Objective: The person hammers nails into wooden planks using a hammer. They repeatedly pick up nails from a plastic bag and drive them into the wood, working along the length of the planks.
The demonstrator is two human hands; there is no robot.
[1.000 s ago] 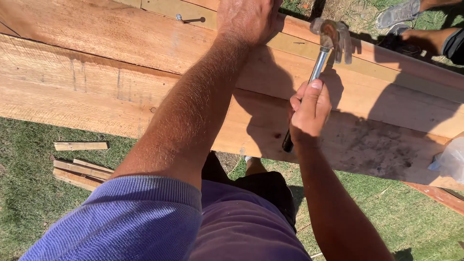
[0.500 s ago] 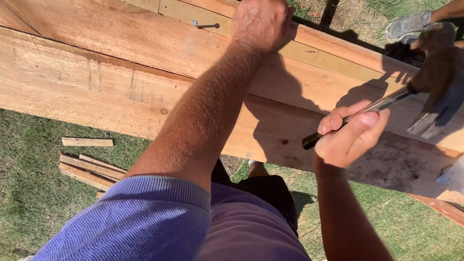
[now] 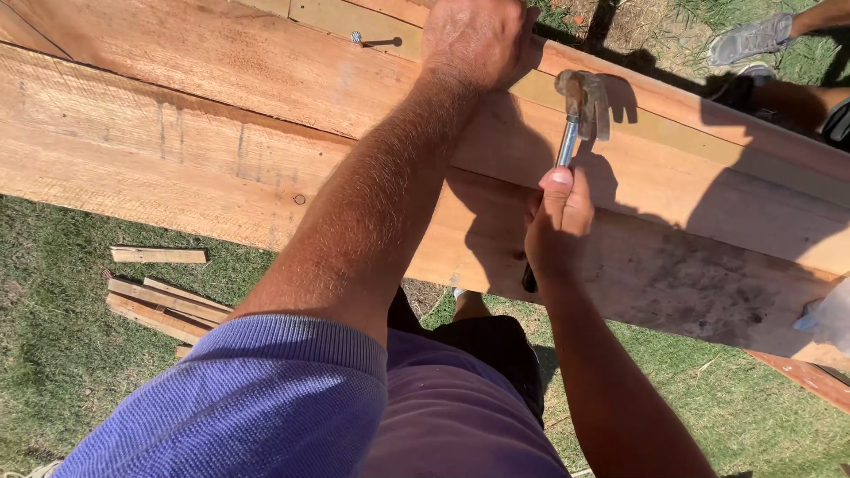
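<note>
claw hammer [image 3: 580, 111] | steel shaft, upright | head on plank [image 3: 221, 142]

purple knit short sleeve, purple shirt front, dark shorts, bare hairy forearms

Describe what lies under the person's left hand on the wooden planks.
The left hand presses on the upper plank. Whatever sits beneath the palm is covered. The hammer stands beside it.

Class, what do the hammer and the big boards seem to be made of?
Hammer: bare metal, probably steel; head and shaft glint silver, with a dark grip, possibly rubber, in the right hand. Boards: raw, unfinished wood with visible grain, a knot and saw marks.
</note>
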